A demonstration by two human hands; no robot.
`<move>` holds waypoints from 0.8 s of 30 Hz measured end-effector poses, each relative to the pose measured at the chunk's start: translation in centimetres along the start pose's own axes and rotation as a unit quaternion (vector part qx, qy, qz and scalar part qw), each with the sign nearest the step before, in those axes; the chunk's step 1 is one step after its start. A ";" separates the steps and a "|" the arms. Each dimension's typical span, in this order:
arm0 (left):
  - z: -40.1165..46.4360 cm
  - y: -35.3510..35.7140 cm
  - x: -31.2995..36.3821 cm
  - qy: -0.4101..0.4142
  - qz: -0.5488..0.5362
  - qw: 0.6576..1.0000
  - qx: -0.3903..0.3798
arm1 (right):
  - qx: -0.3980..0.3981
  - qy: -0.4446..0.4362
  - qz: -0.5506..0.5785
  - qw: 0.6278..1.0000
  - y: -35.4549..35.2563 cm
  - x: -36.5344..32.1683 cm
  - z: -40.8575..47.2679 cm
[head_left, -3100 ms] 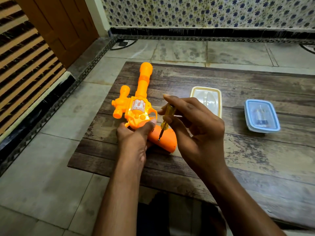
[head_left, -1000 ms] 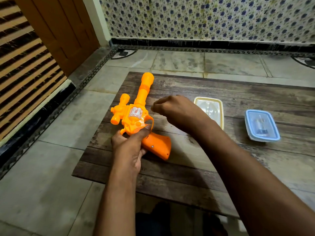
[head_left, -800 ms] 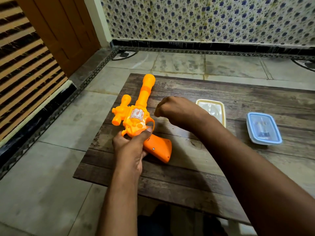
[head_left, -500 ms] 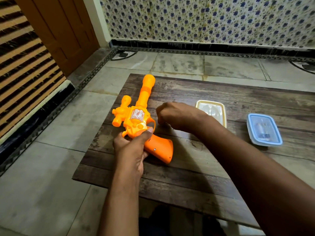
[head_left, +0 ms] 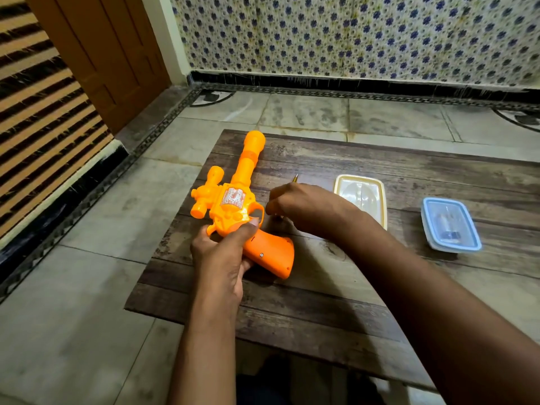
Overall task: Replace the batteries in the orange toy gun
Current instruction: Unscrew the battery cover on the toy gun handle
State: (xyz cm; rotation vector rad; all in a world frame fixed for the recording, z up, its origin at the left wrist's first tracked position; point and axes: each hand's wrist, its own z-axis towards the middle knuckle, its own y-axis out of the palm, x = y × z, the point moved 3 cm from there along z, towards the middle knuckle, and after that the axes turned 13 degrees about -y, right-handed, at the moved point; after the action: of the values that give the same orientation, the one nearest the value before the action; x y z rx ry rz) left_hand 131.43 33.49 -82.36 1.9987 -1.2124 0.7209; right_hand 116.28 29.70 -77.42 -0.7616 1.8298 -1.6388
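Orange plastic toy gun (head_left: 233, 206) near desk's (head_left: 321, 302) left edge, gripped by left hand (head_left: 222, 255), thumb on body. Right hand (head_left: 304, 206) curled around thin yellow-handled screwdriver (head_left: 295, 178), just right of gun.

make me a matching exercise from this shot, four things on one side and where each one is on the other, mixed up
Things:
1. orange toy gun
2. screwdriver
3. cream container
4. blue-lidded container

Places:
A. farthest right on the table
B. mostly hidden under the right hand, tip poking out beyond it
C. held by the left hand near the table's left edge
D. just beyond the right forearm, between the gun and the other container

Pairs: 1-C, 2-B, 3-D, 4-A
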 end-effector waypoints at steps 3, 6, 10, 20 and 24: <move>0.0 -0.1 0.1 -0.005 -0.009 1.000 0.002 | 0.119 0.038 0.034 0.992 0.0 -0.8 -1.4; 0.0 -0.1 0.1 -0.017 -0.030 0.999 -0.019 | 0.245 0.074 0.069 0.964 0.6 -2.5 -3.3; -0.4 0.2 0.3 -0.034 -0.044 0.996 -0.071 | 0.348 0.115 0.152 0.918 2.0 -6.0 -5.8; -2.3 0.7 1.0 0.061 0.050 0.993 -0.090 | 0.456 0.315 0.459 0.694 4.7 -7.6 -7.8; -3.5 2.0 1.3 0.164 0.148 0.974 -0.046 | 0.473 0.305 0.599 0.569 5.8 -8.0 -7.1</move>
State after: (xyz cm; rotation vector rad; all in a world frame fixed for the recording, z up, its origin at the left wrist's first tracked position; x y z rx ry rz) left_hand 129.76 34.93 -78.70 1.5609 -1.3256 1.0733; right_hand 116.26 40.92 -82.25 1.4000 0.8782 -1.4556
